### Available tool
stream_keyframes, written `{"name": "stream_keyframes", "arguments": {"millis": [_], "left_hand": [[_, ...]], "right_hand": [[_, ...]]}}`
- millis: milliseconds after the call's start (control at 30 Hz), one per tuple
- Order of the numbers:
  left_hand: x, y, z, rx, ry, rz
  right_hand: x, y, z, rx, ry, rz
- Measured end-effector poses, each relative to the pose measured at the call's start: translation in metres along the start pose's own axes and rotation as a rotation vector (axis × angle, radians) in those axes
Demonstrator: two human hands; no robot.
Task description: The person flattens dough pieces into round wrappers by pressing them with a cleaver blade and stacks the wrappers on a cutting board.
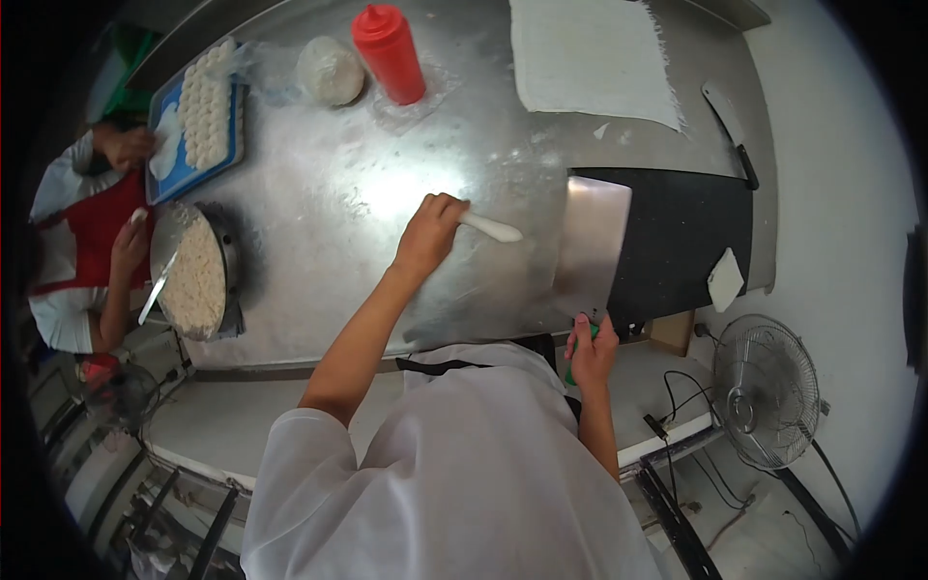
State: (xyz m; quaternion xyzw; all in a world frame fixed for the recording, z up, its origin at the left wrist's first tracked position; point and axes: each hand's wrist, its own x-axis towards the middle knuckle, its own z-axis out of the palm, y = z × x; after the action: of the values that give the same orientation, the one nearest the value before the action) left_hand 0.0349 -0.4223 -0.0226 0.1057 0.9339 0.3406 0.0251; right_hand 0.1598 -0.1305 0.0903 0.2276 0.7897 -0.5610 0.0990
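My left hand [432, 232] is closed over one end of a short roll of dough [493, 228] on the steel table [319, 217]. The free end of the roll sticks out to the right, thicker and rounded at its tip. My right hand [593, 351] grips the green handle of a wide-bladed cleaver [594, 232] near the table's front edge. Its blade points away from me and lies over the left edge of a black board [686, 232]. A gap separates the blade from the roll.
A red squeeze bottle [389, 53] and a wrapped dough ball [331, 72] stand at the back. Left are a blue tray [237, 121] of dough pieces, a bowl of filling [198, 275] and a co-worker [92, 227]. Right are a cloth [594, 58], a knife [732, 135] and a fan [766, 391].
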Motion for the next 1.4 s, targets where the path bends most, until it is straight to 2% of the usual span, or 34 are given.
{"name": "stream_keyframes", "arguments": {"millis": [33,67,133,167,267,367,467,600,667,767,833,867,933,967,1000,1067,1100,1233,1333,1400], "left_hand": [[-0.004,-0.002,-0.010,-0.176,0.044,-0.127],[-0.008,0.003,-0.014,-0.190,0.037,-0.235],[-0.010,0.023,-0.012,-0.229,0.015,-0.440],[-0.018,0.020,-0.003,-0.212,0.035,-0.415],[-0.033,0.004,0.006,-0.125,0.346,0.021],[-0.041,-0.002,-0.014,-0.252,0.280,0.067],[-0.041,-0.019,-0.019,-0.260,0.104,0.053],[-0.019,-0.025,-0.029,-0.056,0.041,0.233],[-0.013,-0.022,-0.031,-0.058,0.045,0.286],[-0.006,-0.020,-0.029,-0.084,0.063,0.301],[-0.007,-0.014,-0.028,-0.145,0.099,0.239],[-0.010,-0.009,-0.029,-0.193,0.090,0.086],[-0.007,0.010,-0.035,-0.279,0.075,-0.207],[-0.005,0.021,-0.035,-0.389,0.160,-0.172],[-0.001,0.031,-0.029,-0.512,0.127,-0.197],[0.011,0.071,-0.008,-0.572,0.066,0.000],[0.019,0.098,0.007,-0.632,0.003,0.050],[0.063,0.206,0.075,-0.530,-0.508,0.523],[0.082,0.253,0.135,0.007,-0.640,0.593],[0.105,0.274,0.153,0.248,-0.770,0.548]], "right_hand": [[0.003,-0.002,0.005,-0.077,-0.058,-0.014],[0.005,-0.003,0.011,-0.152,-0.113,-0.027],[0.015,0.009,0.027,-0.352,-0.117,-0.295],[0.019,0.013,0.033,-0.456,-0.114,-0.429],[0.023,-0.009,0.051,-0.491,-0.195,-0.390],[0.029,-0.014,0.057,-0.584,-0.263,-0.380],[0.028,-0.024,0.060,-0.678,-0.346,-0.340],[0.027,-0.031,0.077,-0.756,-0.332,-0.259],[0.026,-0.028,0.092,-0.785,-0.331,-0.245],[0.041,-0.016,0.114,-0.690,-0.267,-0.251],[0.060,0.006,0.120,-0.571,-0.243,-0.378],[0.065,0.017,0.119,-0.511,-0.218,-0.438],[0.055,0.028,0.101,-0.303,-0.162,-0.361],[0.041,0.037,0.086,-0.203,-0.134,-0.312],[0.027,0.040,0.067,-0.113,-0.075,-0.167],[0.002,0.039,0.020,0.073,0.045,0.106],[-0.007,0.056,-0.001,0.096,0.165,0.145],[-0.043,0.100,-0.083,0.271,0.585,0.165],[-0.067,0.116,-0.116,0.413,0.800,0.158],[-0.081,0.112,-0.124,0.510,0.915,0.189]]}}
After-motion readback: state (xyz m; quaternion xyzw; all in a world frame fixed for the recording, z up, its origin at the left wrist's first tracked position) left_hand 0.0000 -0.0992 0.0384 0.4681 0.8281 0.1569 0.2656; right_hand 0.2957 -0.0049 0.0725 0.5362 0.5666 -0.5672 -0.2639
